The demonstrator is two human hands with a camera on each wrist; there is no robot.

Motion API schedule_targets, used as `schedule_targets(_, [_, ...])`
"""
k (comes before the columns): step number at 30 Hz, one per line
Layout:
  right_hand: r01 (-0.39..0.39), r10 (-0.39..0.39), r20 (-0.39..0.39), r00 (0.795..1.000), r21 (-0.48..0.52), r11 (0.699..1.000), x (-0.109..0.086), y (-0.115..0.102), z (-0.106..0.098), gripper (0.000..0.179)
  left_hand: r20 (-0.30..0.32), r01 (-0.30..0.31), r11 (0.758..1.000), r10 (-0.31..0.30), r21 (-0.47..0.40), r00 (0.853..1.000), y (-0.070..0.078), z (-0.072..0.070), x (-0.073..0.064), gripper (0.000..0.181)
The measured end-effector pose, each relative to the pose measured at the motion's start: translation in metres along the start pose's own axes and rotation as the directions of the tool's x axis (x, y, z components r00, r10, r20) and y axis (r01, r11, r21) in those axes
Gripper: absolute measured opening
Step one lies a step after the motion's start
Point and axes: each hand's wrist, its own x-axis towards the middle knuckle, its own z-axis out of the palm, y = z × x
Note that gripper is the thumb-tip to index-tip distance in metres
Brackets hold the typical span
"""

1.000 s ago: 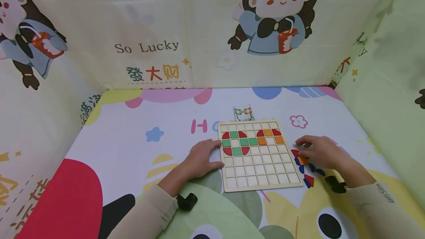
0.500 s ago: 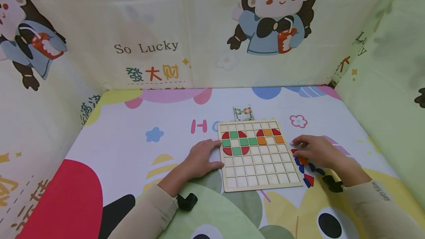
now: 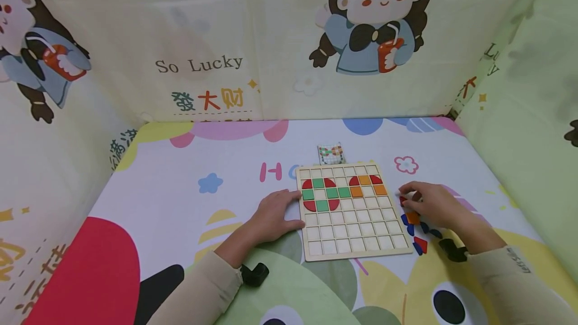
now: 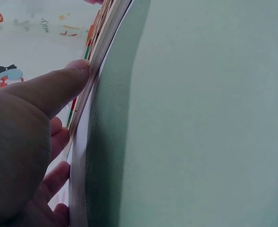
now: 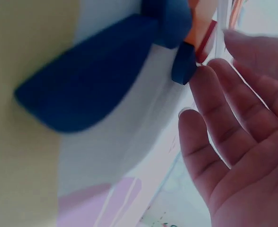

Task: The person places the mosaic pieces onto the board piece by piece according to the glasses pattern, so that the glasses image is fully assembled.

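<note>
A wooden grid board (image 3: 358, 230) lies on the table, with red, green and orange pieces set in its upper cells. My left hand (image 3: 273, 215) rests against the board's left edge, its thumb and fingers touching the rim; the left wrist view shows the thumb (image 4: 67, 82) on that edge. Right of the board, my right hand (image 3: 435, 207) pinches a small red piece (image 3: 402, 199) between thumb and fingertips. Under and beside this hand lie an orange square (image 3: 413, 218), several blue curved pieces (image 5: 91, 75) and another red piece (image 3: 420, 245).
Behind the board stands a small pattern card (image 3: 331, 154) with a coloured grid. The table wears a printed cloth (image 3: 171, 224). Printed fabric walls (image 3: 280, 39) enclose its back and sides. A black wrist mount (image 3: 255, 275) sits at the left cuff.
My right hand has shifted slightly left, and its fingertips now have the red piece between them, a little farther back than before. My left hand and the board stay put.
</note>
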Motion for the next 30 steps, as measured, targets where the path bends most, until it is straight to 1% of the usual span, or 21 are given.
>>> schedule_targets(3, [-0.014,0.014,0.028,1.0,0.004,1.0,0.0002,-0.0015,-0.0006,0.037,-0.001,0.0,1.0,0.0,0.0,1.0,0.0001,-0.0001,-0.0003,0.07])
schedule_targets(5, [-0.009,0.009,0.031,0.999,-0.004,1.0,0.0005,-0.0026,-0.0006,0.039,-0.003,-0.003,1.0,0.003,0.0,1.0,0.0003,-0.0003,-0.0005,0.07])
schedule_targets(11, [0.033,-0.033,0.023,0.999,-0.023,0.999,-0.0005,-0.0051,-0.0009,0.036,-0.003,-0.012,1.0,0.012,-0.002,1.0,0.0004,-0.0005,-0.0006,0.07])
schedule_targets(19, [0.029,-0.028,0.046,0.999,-0.018,0.999,-0.0005,-0.0065,-0.0025,0.035,-0.001,-0.002,1.0,0.002,0.0,1.0,0.0028,-0.0035,-0.0011,0.071])
schedule_targets(25, [0.009,-0.008,0.039,0.999,-0.008,1.0,0.0029,-0.0054,-0.0003,0.033,0.002,-0.001,1.0,0.001,-0.004,1.0,0.0036,-0.0037,-0.0014,0.071])
schedule_targets(30, [0.017,-0.017,0.013,1.0,-0.02,1.0,0.0033,-0.0051,0.0012,0.034,0.002,0.003,1.0,-0.003,-0.008,1.0,0.0023,-0.0022,-0.0015,0.071])
